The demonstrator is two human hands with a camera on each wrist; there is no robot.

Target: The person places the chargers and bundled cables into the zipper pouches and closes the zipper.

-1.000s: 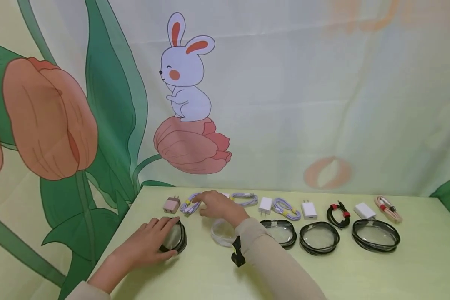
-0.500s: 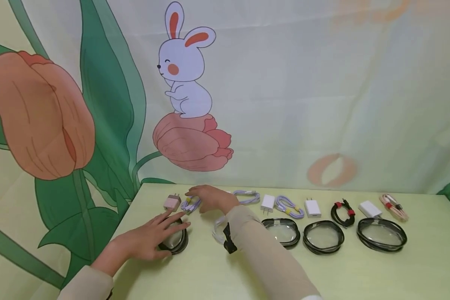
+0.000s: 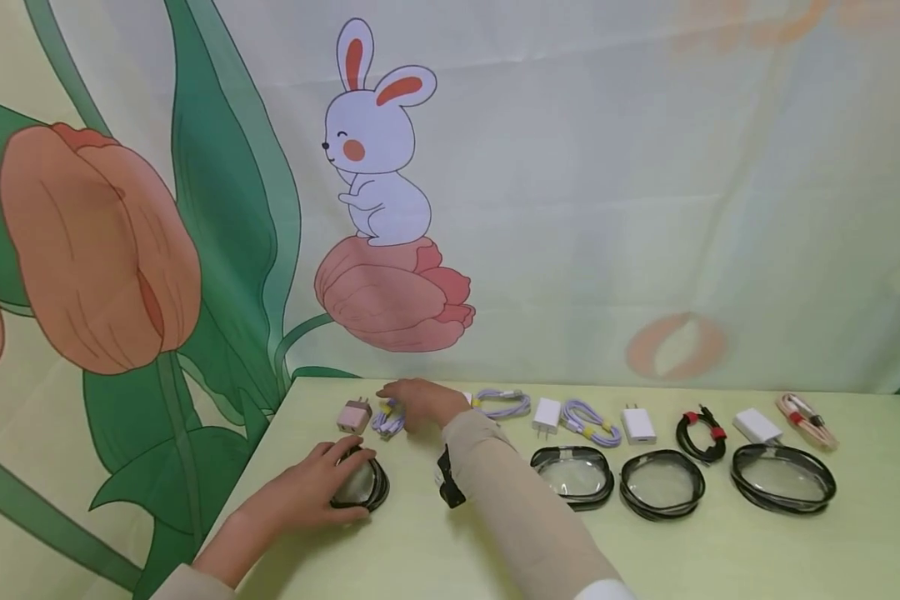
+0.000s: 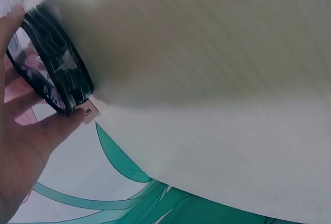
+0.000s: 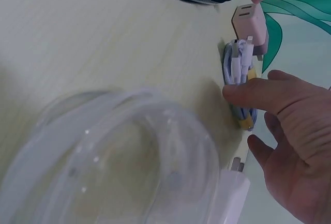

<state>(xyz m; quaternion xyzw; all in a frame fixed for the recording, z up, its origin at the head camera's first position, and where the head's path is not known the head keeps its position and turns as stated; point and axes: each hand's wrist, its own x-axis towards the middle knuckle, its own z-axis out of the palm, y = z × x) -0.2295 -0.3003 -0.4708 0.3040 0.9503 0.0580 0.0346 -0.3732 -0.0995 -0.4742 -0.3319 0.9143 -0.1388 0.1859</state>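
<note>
My left hand (image 3: pixel 307 487) holds a small round clear zip case (image 3: pixel 378 490) with black trim at the table's left, its fingers and thumb curled round the rim. The left wrist view shows the dark zippered side of this case (image 4: pixel 59 58). My right hand (image 3: pixel 426 403) is over a coiled lavender cable (image 3: pixel 388 423) with yellow ties. In the right wrist view its thumb overlaps the cable (image 5: pixel 236 69), the other fingers loosely spread beyond it; contact is unclear. A pink two-port charger (image 5: pixel 249 25) stands beside the cable.
A clear round case (image 5: pixel 191 131) with pale trim lies under my right forearm. Several black-rimmed cases (image 3: pixel 662 485) stand in a row to the right. Behind them are white chargers (image 3: pixel 637 425), lavender coils (image 3: pixel 591 423), a black cable (image 3: pixel 701 435) and a pink cable (image 3: pixel 807 422).
My left fingers first spread, then closed in round the case again. My right hand has stayed at the lavender cable, while its forearm shifted slightly left. The head view has moved a little.
</note>
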